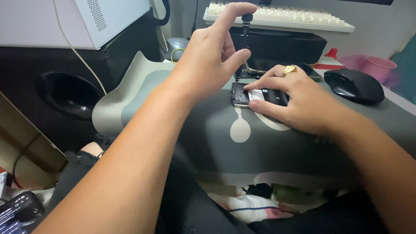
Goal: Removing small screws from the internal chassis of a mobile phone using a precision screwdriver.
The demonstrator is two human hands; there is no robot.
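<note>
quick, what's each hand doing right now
Left hand: closed on a small screwdriver, forefinger on its cap.
Right hand: open, fingers pressing flat on the opened phone.

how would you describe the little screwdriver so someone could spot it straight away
Start at the grey desk mat, then find the opened phone lying near its far edge. The screwdriver stands upright over the phone's left end, held by the left hand. It is the only thin black vertical tool, a fingertip on its cap.

A matt grey cloth desk mat [225,151] lies under the glossy black plastic mouse [353,85] and gold metal ring [289,69].
</note>
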